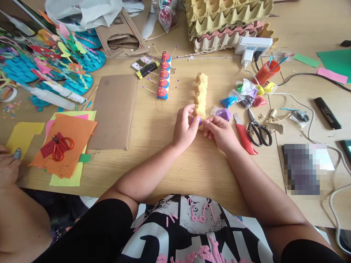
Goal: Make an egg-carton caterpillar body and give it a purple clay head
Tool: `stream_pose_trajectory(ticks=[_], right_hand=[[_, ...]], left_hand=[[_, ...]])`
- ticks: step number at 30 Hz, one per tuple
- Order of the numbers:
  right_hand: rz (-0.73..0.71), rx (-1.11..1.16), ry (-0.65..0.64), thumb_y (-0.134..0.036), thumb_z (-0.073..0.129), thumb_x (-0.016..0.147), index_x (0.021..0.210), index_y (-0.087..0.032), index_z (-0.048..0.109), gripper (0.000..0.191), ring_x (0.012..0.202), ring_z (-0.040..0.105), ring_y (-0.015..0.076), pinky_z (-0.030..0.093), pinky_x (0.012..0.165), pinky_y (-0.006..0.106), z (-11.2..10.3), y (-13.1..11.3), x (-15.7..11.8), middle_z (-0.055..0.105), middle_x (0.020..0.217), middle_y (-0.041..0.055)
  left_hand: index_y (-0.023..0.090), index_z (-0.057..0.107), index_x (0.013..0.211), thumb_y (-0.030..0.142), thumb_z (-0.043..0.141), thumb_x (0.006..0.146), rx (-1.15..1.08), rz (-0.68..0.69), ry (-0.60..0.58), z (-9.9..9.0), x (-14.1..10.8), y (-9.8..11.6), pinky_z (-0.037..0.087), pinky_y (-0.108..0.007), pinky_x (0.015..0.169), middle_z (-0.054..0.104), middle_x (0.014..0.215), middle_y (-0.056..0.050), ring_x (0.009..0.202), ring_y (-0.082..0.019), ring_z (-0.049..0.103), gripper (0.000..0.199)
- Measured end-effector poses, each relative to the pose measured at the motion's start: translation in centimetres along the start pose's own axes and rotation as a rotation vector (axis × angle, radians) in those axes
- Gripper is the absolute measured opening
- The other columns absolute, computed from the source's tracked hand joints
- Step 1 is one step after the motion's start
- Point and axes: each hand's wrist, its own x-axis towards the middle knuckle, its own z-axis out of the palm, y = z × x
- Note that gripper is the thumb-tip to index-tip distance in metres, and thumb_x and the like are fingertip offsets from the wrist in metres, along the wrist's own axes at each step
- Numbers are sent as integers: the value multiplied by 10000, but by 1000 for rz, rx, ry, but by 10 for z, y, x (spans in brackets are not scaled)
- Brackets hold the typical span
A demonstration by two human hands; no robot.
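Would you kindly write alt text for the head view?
Both hands, left hand and right hand, pinch purple clay at the near end of a yellow egg-carton strip on a wooden table. Scissors and a red knife lie right.

Two pairs of scissors lie on the table: a black-handled pair (259, 130) and a red-handled pair (60, 146). There are two egg-carton caterpillars, one painted (163, 75) and one bare yellow (200, 95), plus one red utility knife (244, 136) and one orange cup (264, 72). Two glue bottles (52, 96) lie side by side near one cardboard sheet (113, 109), and three hands show: the person's left (185, 127) and right (221, 132), and another person's (8, 164).
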Motion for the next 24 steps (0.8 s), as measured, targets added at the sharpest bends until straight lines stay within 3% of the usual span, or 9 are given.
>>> stream_pose_trajectory(ticks=[12,18,24], right_hand=[[32,108,-7,-666,950,686,777,-223,621,560,466,474,74,318,463,208,-3,3,5,618,523,-47],[21,146,-10,-627,956,700,793,-222,649,517,506,508,84,368,505,224,0,2,1,642,563,-39],[-107,86,6,-680,918,742,810,-229,656,526,593,560,109,421,576,261,2,2,-1,658,644,-30]], left_hand=[[301,590,1426,511,691,1005,-103,-85,-8,1,-2,2,533,-420,1098,619,1282,-98,1177,-235,615,481],[283,589,1394,496,783,935,-380,-290,-34,6,0,11,583,-369,1056,615,1326,-91,1191,-216,676,541],[270,594,1373,442,853,870,-534,-487,-11,3,6,26,591,-337,1033,635,1373,-81,1178,-202,716,591]])
